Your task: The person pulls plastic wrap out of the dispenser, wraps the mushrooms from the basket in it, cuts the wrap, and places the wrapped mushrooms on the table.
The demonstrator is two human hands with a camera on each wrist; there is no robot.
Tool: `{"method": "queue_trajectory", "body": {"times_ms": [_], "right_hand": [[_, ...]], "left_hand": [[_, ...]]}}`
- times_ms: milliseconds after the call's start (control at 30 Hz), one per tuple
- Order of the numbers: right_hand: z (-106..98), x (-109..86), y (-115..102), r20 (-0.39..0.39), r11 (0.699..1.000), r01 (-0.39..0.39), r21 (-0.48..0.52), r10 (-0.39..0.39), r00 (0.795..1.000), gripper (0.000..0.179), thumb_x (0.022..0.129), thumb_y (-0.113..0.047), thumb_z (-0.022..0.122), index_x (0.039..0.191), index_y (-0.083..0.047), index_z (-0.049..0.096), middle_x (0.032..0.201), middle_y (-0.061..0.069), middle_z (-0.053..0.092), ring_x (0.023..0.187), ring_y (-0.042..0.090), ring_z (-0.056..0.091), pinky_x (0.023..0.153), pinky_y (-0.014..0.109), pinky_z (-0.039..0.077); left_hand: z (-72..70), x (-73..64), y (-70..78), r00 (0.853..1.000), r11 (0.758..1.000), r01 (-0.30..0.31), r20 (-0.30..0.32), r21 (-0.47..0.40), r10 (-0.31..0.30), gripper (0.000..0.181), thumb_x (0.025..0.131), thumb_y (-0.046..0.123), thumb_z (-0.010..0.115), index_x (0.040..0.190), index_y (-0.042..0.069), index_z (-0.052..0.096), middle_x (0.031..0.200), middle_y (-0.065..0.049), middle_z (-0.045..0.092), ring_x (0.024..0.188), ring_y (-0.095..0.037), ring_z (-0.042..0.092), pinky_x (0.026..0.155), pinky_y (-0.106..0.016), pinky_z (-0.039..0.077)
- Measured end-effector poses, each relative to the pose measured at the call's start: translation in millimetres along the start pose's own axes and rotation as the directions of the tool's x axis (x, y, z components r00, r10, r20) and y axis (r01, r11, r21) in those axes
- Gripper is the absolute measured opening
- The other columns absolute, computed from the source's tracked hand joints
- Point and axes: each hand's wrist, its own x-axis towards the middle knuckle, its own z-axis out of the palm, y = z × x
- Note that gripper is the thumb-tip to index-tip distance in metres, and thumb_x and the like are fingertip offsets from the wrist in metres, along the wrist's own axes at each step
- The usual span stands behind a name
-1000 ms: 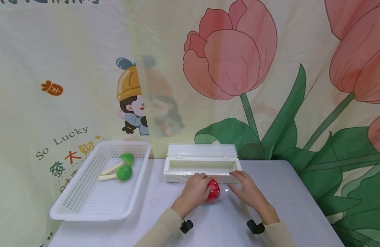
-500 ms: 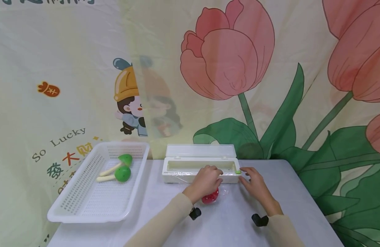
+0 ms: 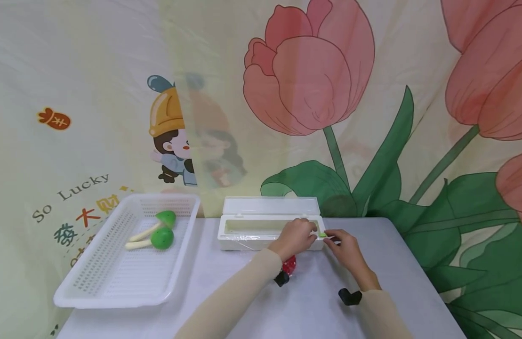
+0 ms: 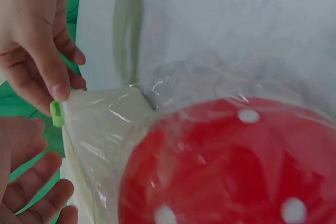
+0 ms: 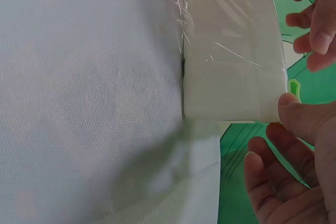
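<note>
A white cling film dispenser (image 3: 237, 244) stands at the back of the table, its lid (image 3: 271, 206) raised. Clear film (image 4: 107, 140) runs from its front edge to a red, white-dotted rounded piece (image 4: 226, 166), which lies wrapped in front, partly behind my left wrist. At the dispenser's right end sits a small green slide cutter (image 3: 322, 235). My right hand (image 3: 346, 248) pinches it at the corner between thumb and finger. My left hand (image 3: 293, 238) is over the dispenser's right part, fingers loosely bent and holding nothing.
On the left stands a white perforated basket (image 3: 112, 296). Two green-capped toy mushrooms (image 3: 161, 238) with pale stems lie in it. A printed cloth with tulips (image 3: 311, 84) hangs behind the white-covered table (image 3: 320, 310).
My left hand has left the red piece and moved right, over the dispenser. My right hand has come to the green cutter at the right end. The head view has shifted slightly.
</note>
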Motion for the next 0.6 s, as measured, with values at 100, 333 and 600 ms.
{"method": "queue_trajectory", "body": {"times_ms": [100,333,600], "right_hand": [[0,-0.6,0,-0.005,1.000,-0.010,0.022,0.010,1.000,0.026,0.094,-0.005,0.073,0.118,0.005,0.072,0.115,0.023,0.071,0.098,0.037,0.072,0.080,0.046,0.061],[1,0.5,-1,-0.015,0.998,-0.008,0.055,0.009,1.000,0.023,0.093,-0.004,0.074,0.114,0.005,0.073,0.114,0.024,0.072,0.097,0.037,0.073,0.082,0.048,0.061],[-1,2.0,-2,-0.015,0.998,0.009,0.056,-0.008,1.000,0.020,0.091,-0.001,0.075,0.110,0.006,0.074,0.109,0.023,0.074,0.094,0.037,0.073,0.082,0.050,0.061]], "left_hand": [[5.5,7.0,3.7,1.000,0.999,-0.018,-0.005,0.030,0.018,0.018,0.096,0.025,0.072,0.110,0.016,0.079,0.105,0.001,0.078,0.098,-0.016,0.072,0.081,-0.029,0.059],[13.9,19.0,12.9,1.000,0.995,0.002,-0.013,0.098,-0.001,0.011,0.093,0.025,0.073,0.097,0.020,0.081,0.095,0.003,0.077,0.089,-0.017,0.073,0.071,-0.032,0.059],[11.5,24.3,14.0,0.999,0.988,0.033,0.003,0.148,-0.034,0.012,0.093,0.022,0.073,0.083,0.021,0.080,0.086,0.003,0.076,0.082,-0.018,0.072,0.067,-0.035,0.057]]}}
